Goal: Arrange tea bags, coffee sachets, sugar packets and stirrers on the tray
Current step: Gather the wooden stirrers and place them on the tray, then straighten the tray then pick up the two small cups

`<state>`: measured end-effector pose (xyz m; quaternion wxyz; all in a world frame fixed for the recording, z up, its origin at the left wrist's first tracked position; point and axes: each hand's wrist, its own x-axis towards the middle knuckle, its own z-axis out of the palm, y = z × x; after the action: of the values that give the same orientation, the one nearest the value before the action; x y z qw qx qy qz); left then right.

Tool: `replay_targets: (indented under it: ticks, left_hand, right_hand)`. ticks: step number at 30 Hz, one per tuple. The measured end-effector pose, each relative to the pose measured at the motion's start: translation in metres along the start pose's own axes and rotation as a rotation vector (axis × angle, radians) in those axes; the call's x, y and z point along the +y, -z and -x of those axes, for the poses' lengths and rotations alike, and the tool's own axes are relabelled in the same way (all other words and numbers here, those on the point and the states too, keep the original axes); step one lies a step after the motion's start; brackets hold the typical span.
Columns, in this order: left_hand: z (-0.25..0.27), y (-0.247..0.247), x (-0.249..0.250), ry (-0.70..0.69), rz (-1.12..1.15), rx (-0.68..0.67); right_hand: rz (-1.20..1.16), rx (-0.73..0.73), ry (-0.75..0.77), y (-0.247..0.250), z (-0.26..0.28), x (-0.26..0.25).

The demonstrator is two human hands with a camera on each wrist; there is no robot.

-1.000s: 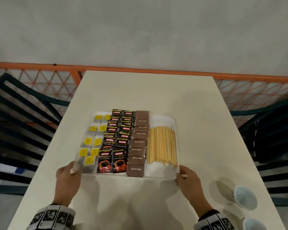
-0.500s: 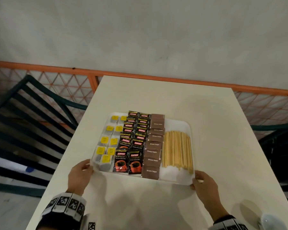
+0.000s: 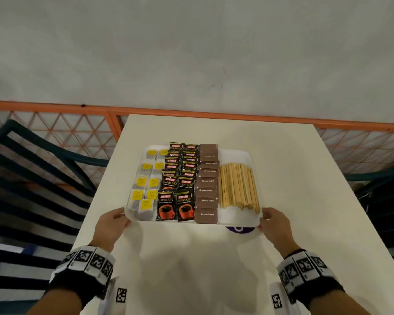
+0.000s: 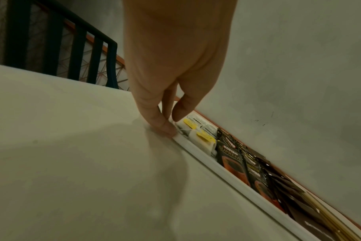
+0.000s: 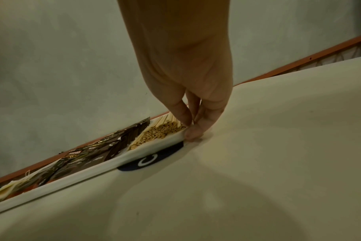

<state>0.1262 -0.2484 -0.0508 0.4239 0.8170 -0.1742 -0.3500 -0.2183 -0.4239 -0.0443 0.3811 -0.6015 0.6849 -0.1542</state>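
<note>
The left hand [image 3: 110, 225] pinches the near left corner of the white tray [image 3: 237, 220], and the right hand [image 3: 275, 226] pinches the near right corner. The tray has slid across the table [image 3: 282, 169] and now partly covers a dark blue sticker [image 3: 239, 229]. Tea bags [image 3: 143, 189], coffee sachets [image 3: 178, 185], sugar packets [image 3: 207, 189] and stirrers [image 3: 238, 185] sit in neat rows, so the job looks nearly done.

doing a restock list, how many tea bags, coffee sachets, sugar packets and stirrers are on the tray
tea bags: 9
coffee sachets: about 14, overlapped in 2 columns
sugar packets: 7
stirrers: too tightly packed to count
total on the tray: about 30, plus the stirrers
</note>
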Motion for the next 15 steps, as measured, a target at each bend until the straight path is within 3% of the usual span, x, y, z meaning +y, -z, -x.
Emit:
replay_targets:
  ticks: [11,15]
  left_hand:
    - [-0.022,0.006,0.015,0.004,-0.033,-0.071]
    - [-0.014,0.005,0.013,0.008,-0.17,0.031]
  right_hand:
    - [0.076,-0.017,-0.006,-0.01,-0.02,-0.022]
    - [0.058,-0.019,-0.027,-0.006,-0.012,-0.025]
